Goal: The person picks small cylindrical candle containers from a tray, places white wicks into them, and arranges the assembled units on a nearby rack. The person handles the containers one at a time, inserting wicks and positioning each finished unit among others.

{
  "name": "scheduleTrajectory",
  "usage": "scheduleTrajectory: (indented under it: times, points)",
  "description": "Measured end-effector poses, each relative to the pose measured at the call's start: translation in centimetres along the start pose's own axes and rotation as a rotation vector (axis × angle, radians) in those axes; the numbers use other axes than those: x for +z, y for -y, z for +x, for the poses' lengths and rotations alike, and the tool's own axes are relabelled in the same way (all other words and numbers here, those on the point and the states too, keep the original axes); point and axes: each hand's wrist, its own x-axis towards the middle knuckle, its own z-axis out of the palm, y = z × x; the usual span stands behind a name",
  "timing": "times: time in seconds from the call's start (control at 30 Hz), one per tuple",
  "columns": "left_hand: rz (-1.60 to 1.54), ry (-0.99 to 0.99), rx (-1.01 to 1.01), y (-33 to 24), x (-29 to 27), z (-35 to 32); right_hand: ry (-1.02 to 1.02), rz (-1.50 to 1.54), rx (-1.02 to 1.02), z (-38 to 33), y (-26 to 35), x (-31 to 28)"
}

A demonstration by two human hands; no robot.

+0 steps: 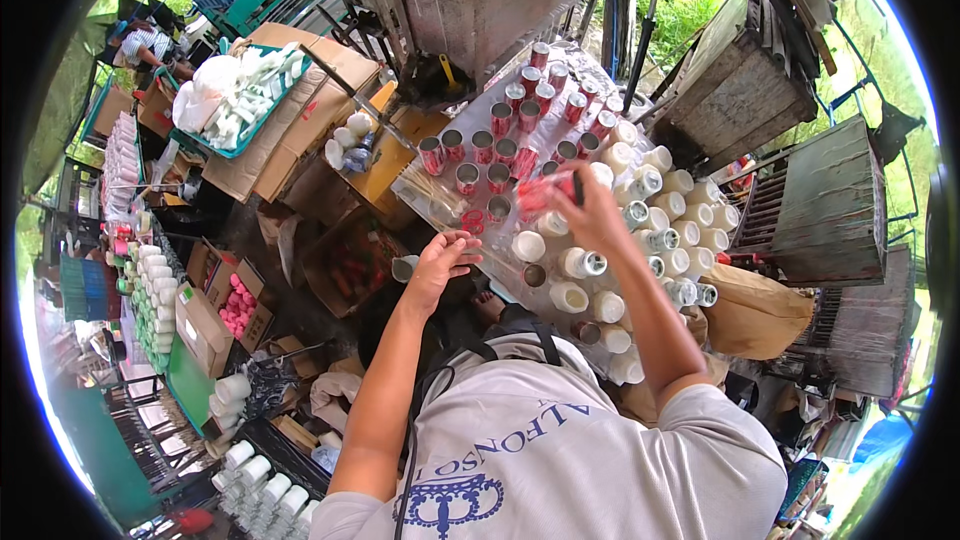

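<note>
My right hand (pixel 590 210) is closed around a red cup (pixel 545 192), lifted just above the table (pixel 440 185) near the middle of the rows. My left hand (pixel 440 260) hangs at the near left edge of the table, fingers loosely curled and half open, holding nothing that I can see; it is close to a small red cup (pixel 473 221) but I cannot tell whether it touches it. On the far half of the table stand the red cups (pixel 530 105), upright in rough rows, silver rims up. On the right and near side lie the white cups (pixel 660 210), many tipped on their sides and packed touching one another. Judging by that, a good share is already through my hands, though which pile counts as finished I cannot tell; plenty of red ones wait on the far side. To the left, well apart, a bin of white cups (pixel 245 90) sits on cardboard boxes (pixel 300 130), so more may be left.
</note>
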Motion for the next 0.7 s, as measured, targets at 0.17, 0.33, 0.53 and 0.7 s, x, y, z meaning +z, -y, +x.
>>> scheduleTrajectory:
  times: [0.17,0.33,0.53,0.7]
  points:
    - [-0.015,-0.105,-0.028,-0.7,2.2,5.3,-0.088,-0.225,0.177,12.5,-5.0,-6.5]
    - [0.019,-0.096,-0.041,-1.5,3.1,6.6,0.005,-0.615,0.066,21.4,-13.0,-3.6]
    - [0.024,-0.21,-0.063,-1.4,1.5,5.2,0.155,-0.722,0.068,24.4,-19.1,1.9]
    - [-0.039,-0.329,-0.079,-0.6,-0.5,4.3,0.261,-0.792,0.104,25.0,-21.3,3.3]
